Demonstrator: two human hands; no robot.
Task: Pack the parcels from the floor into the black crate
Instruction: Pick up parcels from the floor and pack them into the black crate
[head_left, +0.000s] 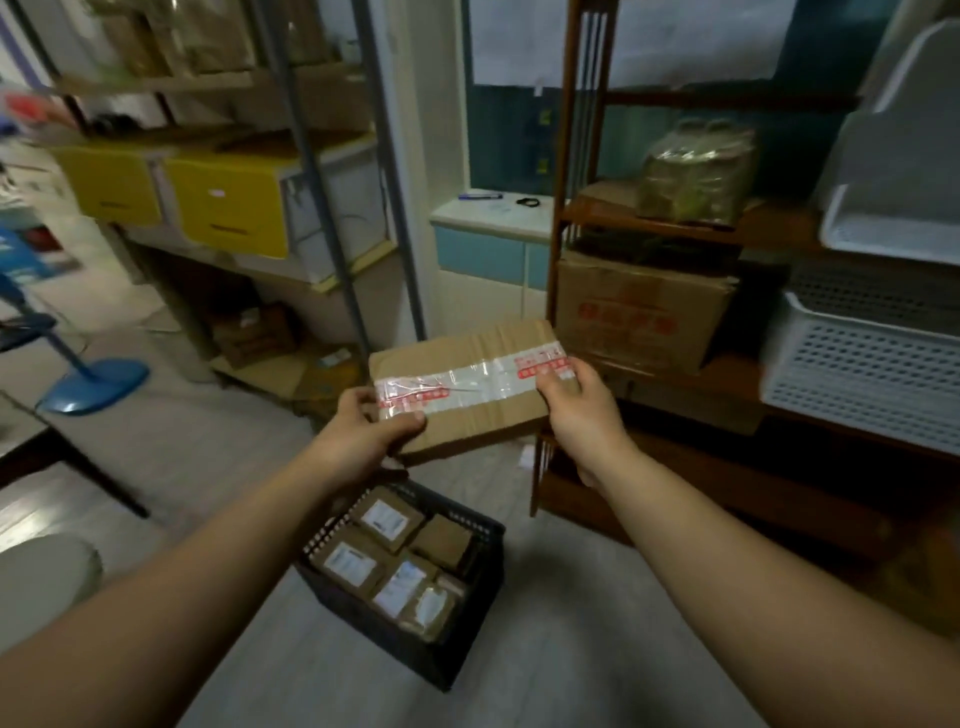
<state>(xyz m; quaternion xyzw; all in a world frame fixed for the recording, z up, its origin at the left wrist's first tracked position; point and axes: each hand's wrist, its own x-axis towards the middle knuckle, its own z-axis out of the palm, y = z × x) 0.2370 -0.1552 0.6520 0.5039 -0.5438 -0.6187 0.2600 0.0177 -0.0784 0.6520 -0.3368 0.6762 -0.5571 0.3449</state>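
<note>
Two hands hold one cardboard parcel (467, 379) in the air, above and a little beyond the black crate (363, 618).

The left hand (363, 431) grips the parcel's near left corner, thumb on top over the clear and red-printed tape and fingers curled underneath. The right hand (576, 410) clasps the right end, with its fingers wrapped around the edge. The parcel is tilted, its left side lower. The crate stands on the grey floor (545, 649) between the forearms, and several small labelled parcels (395, 561) are packed close together inside it. To the right stands a wooden shelf (566, 156) bearing a large cardboard box (639, 312) and white baskets (857, 374). Yellow drawers (228, 208) sit on a rack at the left.
</note>
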